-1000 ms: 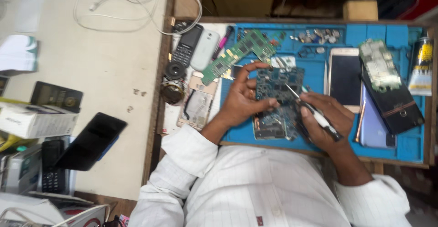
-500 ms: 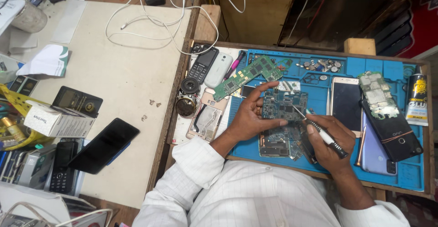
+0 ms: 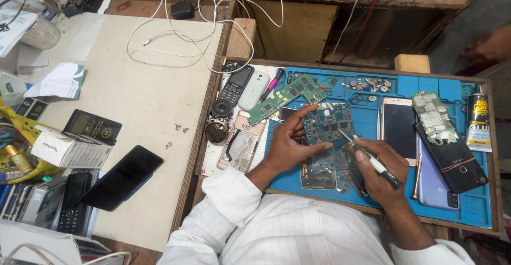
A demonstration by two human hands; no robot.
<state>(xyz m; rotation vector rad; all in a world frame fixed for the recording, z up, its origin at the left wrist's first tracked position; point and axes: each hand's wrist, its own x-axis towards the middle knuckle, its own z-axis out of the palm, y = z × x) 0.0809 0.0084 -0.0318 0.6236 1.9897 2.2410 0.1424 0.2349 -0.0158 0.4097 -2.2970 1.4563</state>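
L hand (image 3: 287, 145) keeps gripping blue circuit board (image 3: 327, 126), lifted slightly off blue mat (image 3: 468, 206); R hand (image 3: 380, 172), closed round screwdriver (image 3: 372, 161), tip probably touching board now.

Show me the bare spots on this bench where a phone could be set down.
Most room: the pale table, between the white cable, the black phone and the tiny screws. The blue mat is crowded: the left hand holds a circuit board, the right hand a screwdriver, with phones alongside. Only its right corner is bare.
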